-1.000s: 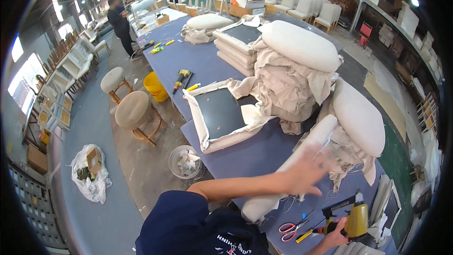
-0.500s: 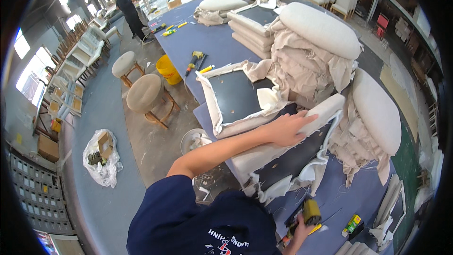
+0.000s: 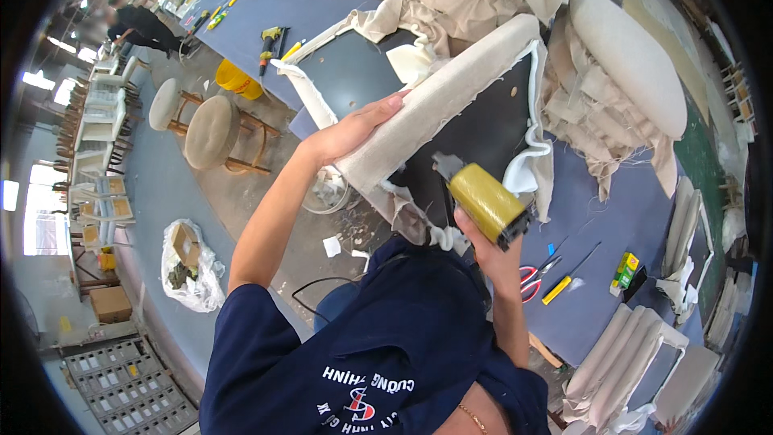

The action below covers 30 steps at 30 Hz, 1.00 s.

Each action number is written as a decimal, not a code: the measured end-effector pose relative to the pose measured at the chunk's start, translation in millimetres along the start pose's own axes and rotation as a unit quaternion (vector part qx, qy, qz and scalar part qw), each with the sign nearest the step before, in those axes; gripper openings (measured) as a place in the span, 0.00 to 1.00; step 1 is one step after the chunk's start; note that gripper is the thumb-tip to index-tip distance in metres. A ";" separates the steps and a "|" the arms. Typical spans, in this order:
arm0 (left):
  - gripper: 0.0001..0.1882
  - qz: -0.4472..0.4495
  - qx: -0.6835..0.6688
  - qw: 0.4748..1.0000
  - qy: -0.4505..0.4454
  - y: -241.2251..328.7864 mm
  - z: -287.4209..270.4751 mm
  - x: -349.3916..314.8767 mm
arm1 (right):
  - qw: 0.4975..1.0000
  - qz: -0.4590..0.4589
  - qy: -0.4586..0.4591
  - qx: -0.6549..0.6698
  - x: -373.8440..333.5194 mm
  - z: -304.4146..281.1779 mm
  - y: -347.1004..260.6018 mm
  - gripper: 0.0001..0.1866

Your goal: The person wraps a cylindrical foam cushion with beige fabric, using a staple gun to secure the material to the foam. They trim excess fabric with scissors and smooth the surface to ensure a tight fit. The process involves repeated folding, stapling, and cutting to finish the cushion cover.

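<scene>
An upholstered seat panel (image 3: pixel 491 125), beige fabric round a dark board, stands tilted on the table in front of me. My left hand (image 3: pixel 354 133) lies along its fabric-covered side near the left corner, fingers stretched out on the cloth. In my right hand (image 3: pixel 487 246) is a staple gun (image 3: pixel 485 203) with a yellow-green body, its nose over the dark board by the fabric's edge. Whether the nose touches the panel, I cannot tell. White padding (image 3: pixel 527 169) and loose fabric hang from the right and lower edges. Behind lies another fabric-edged panel (image 3: pixel 346 72).
Stacked beige cushions (image 3: pixel 628 64) with ragged cloth stand right and behind. Red-handled scissors (image 3: pixel 530 282), a yellow-handled tool (image 3: pixel 557 290) and a green-yellow box (image 3: pixel 625 271) lie on the table (image 3: pixel 596 225). Left are round stools (image 3: pixel 213 138) and a yellow bucket (image 3: pixel 239 79). A person (image 3: pixel 141 24) is far left.
The staple gun has come up from the table's lower right to over the board. My left hand has slid left along the panel's side, and the view has shifted.
</scene>
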<state>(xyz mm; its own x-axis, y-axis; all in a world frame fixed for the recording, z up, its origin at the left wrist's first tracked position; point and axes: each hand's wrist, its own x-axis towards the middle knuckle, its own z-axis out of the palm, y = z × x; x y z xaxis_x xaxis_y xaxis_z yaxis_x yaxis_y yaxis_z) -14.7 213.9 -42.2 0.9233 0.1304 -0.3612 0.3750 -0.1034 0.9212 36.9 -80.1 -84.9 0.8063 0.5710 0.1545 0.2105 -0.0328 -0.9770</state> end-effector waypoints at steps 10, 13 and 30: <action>0.31 0.010 0.352 0.931 0.098 35.2 37.6 -46.5 | 0.999 -0.021 -0.021 0.036 18.1 26.6 1.1 0.13; 0.30 0.025 0.426 0.894 0.136 41.8 55.0 -50.0 | 0.997 0.022 -0.014 0.067 14.8 24.7 6.8 0.14; 0.50 0.083 0.481 0.862 0.138 41.0 68.3 -59.2 | 0.997 -0.009 -0.066 -0.025 -1.7 26.9 -1.6 0.13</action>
<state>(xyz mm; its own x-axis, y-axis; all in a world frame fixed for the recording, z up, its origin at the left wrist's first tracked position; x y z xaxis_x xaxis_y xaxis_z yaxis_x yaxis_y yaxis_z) -48.4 134.6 7.1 0.9659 0.2504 -0.0658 0.2569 -0.8957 0.3630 20.3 -59.0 -87.5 0.7233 0.6745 0.1478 0.2544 -0.0613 -0.9652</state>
